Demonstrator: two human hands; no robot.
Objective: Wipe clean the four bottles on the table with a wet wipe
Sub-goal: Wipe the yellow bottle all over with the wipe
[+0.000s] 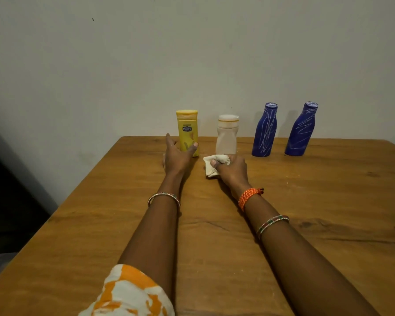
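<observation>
Head view: the left hand point(177, 153) opens its fingers around the yellow bottle point(188, 132), probably to steady it. The right hand point(232, 166) grips the crumpled wet wipe point(214, 165) on the surface point(306, 201), ready for wiping.

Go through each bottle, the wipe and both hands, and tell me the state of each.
yellow bottle: upright, cap shut
white bottle: upright
two blue bottles: upright, streaked white
wet wipe: crumpled
right hand: gripping the wipe
left hand: open at the yellow bottle
</observation>
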